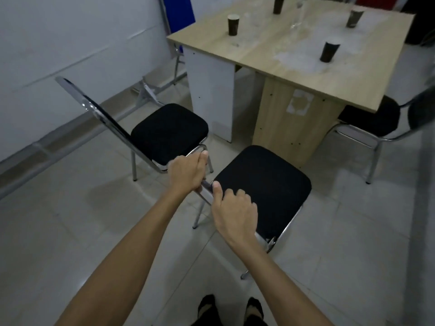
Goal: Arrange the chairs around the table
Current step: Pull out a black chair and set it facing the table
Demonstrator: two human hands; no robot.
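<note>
A wooden table (pixel 266 41) stands at the upper right. Directly in front of me is a chrome-framed chair with a black seat (pixel 261 189), facing the table. Its backrest is seen edge-on from above. My left hand (pixel 187 172) is closed on the backrest's left end, and my right hand (pixel 235 215) grips it further right. A second black chair (pixel 169 130) stands to the left, close to my left hand, with its backrest leaning toward the wall. A third chair (pixel 369 116) is tucked partly under the table's right corner.
Several dark paper cups (pixel 233 24) stand on the table, along with a clear glass object (pixel 297 12). A white wall runs along the left. Folded metal frames (pixel 150 90) and a blue panel (pixel 179 10) lean in the corner. The floor is tiled; my feet (pixel 230 309) show below.
</note>
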